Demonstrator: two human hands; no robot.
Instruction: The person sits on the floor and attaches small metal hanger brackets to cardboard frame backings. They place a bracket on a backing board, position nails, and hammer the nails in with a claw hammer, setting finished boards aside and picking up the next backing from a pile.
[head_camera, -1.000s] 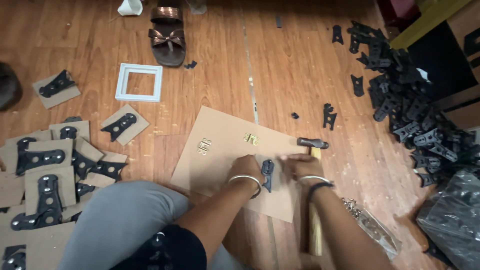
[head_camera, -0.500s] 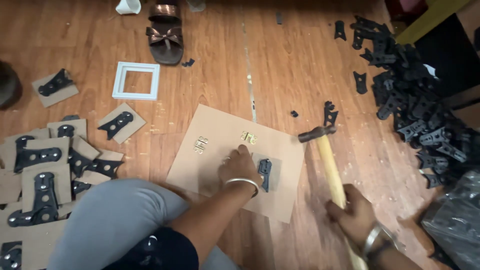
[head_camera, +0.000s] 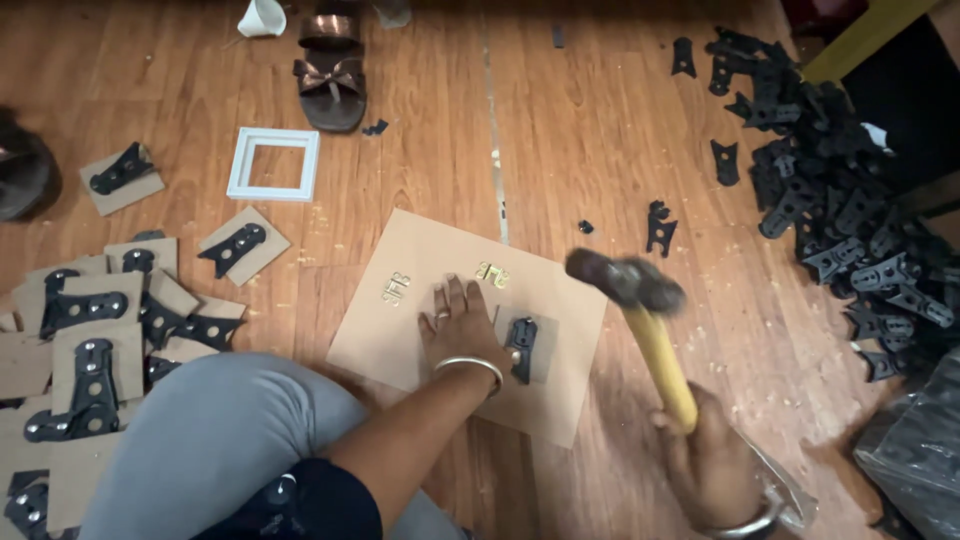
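Observation:
My left hand (head_camera: 462, 330) lies flat, fingers spread, on a large brown board (head_camera: 420, 300) on the wooden floor. Just right of it a black metal bracket (head_camera: 521, 347) sits on a small brown card on that board. My right hand (head_camera: 712, 465) grips the yellow handle of a hammer (head_camera: 640, 310); its dark head is raised and blurred above the board's right edge. Two small brass fittings (head_camera: 396, 289) lie on the board ahead of my left hand.
Several brown cards with black brackets (head_camera: 85, 330) are piled at the left. A heap of loose black brackets (head_camera: 850, 220) fills the right side. A white square frame (head_camera: 274, 164) and a brown sandal (head_camera: 330, 70) lie further away. My grey-clad knee (head_camera: 220, 440) is at the bottom.
My right hand left the bracket, took the hammer by its handle and swung its head up over the board. The left hand stayed pressed on the board.

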